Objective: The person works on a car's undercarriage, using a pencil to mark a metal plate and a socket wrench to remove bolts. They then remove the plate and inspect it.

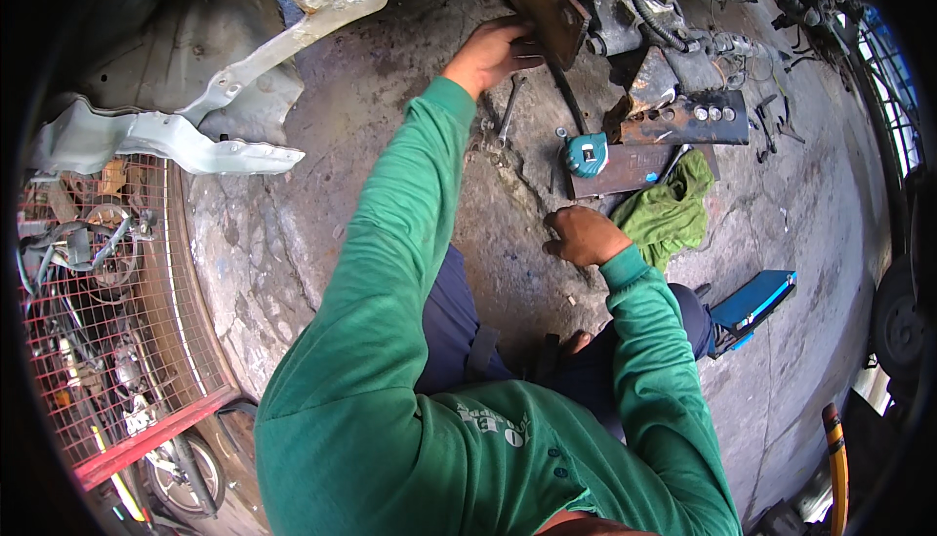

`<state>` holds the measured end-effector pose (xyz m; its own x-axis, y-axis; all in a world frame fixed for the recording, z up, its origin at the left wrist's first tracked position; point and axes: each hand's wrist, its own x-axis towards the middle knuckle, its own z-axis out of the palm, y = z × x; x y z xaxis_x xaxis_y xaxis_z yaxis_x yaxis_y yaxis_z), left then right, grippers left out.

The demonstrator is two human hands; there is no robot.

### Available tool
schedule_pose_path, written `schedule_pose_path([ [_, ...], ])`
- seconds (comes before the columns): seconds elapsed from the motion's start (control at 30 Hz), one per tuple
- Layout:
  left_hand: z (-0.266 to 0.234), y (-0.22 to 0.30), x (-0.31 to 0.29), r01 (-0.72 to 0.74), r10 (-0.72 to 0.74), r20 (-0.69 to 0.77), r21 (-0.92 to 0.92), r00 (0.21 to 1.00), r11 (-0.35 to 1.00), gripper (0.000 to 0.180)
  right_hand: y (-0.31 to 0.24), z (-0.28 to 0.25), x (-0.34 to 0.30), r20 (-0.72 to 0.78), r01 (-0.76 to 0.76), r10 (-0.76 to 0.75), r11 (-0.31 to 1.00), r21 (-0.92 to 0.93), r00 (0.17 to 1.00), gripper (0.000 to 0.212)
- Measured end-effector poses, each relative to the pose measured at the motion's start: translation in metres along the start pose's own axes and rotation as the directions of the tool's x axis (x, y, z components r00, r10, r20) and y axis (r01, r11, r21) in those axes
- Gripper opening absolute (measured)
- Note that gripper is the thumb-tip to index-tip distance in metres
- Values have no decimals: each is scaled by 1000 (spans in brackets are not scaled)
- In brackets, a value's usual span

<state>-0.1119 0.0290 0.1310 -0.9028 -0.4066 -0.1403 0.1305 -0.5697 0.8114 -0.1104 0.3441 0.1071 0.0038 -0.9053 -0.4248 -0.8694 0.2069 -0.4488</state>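
My left hand [493, 56] reaches forward, its fingers closed at the near edge of a rusty metal plate [549, 11] that stands tilted. Below that hand a wrench [509, 106] lies on the concrete. My right hand [584, 235] is held back toward my knees with its fingers curled in, and I see nothing in it. Just beyond it are a teal tape measure [587, 155] and a flat brown steel piece [634, 167]. A green cloth [673, 206] lies to its right, partly over that steel piece.
A drilled steel bar [683, 124] lies beyond the tape measure, near vehicle parts [634, 9]. Bent grey sheet metal [224, 87] reaches in at the far left. A red mesh fence [127, 292] bounds the left side. A blue case [753, 302] lies right of my leg.
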Motion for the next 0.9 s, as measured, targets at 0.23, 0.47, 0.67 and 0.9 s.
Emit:
schedule_pose_path([
  [0.23, -112, 12, -22, 289, 79, -280, 946, 957, -147, 73, -8, -2, 4, 20, 21, -21, 1000, 4, 1000, 39],
  [0.47, -128, -54, -59, 386, -463, -547, 831, 697, -400, 77, -8, -2, 5, -2, -1, 1, 1000, 20, 1000, 41],
  [0.67, -137, -97, -83, 385, -346, -669, 693, 658, -610, 63, -7, -6, 6, 15, -26, 26, 999, 38, 1000, 41],
  [0.9, -124, -64, -96, 640, -331, -648, 754, 685, -151, 70, 15, 2, 22, -20, -71, 72, 997, 44, 997, 46],
])
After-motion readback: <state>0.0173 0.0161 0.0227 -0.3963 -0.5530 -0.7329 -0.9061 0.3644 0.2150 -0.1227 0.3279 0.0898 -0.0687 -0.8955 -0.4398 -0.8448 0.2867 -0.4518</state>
